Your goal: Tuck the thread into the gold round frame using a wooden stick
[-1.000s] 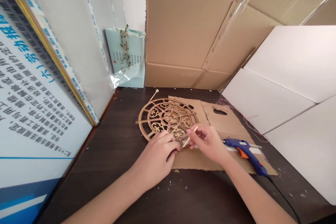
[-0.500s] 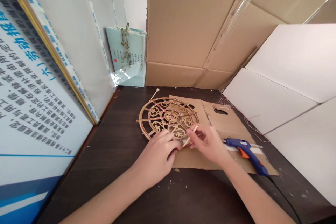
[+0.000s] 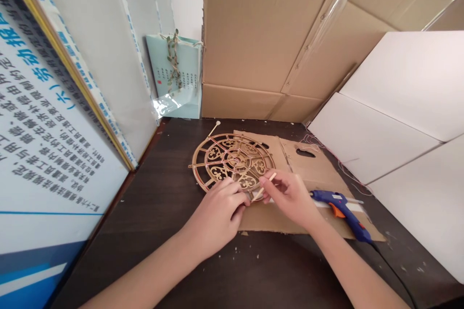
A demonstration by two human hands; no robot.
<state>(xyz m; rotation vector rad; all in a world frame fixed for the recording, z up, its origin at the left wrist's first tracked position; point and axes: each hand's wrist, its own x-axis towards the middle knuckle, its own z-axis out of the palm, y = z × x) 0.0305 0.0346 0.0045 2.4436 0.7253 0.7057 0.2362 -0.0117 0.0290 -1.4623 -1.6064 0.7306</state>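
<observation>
A round wooden fretwork disc (image 3: 232, 160) lies flat on a dark table (image 3: 159, 212), partly over a sheet of brown cardboard (image 3: 308, 169). My left hand (image 3: 217, 215) presses on the disc's near edge with fingers curled. My right hand (image 3: 288, 195) pinches a thin wooden stick (image 3: 264, 186), its tip touching the disc's near rim between both hands. Another stick (image 3: 213, 130) with a white tip pokes out from the disc's far edge.
A blue and orange glue gun (image 3: 342, 207) lies on the cardboard right of my right hand, its cord trailing toward me. Printed boards (image 3: 54, 120) lean at the left, cardboard boxes (image 3: 261, 38) at the back, white panels (image 3: 402, 106) at the right. Thin red thread (image 3: 340, 166) lies by the panels.
Almost nothing moves. My right hand and its stick shift slightly toward the right, and the view tilts a little.
</observation>
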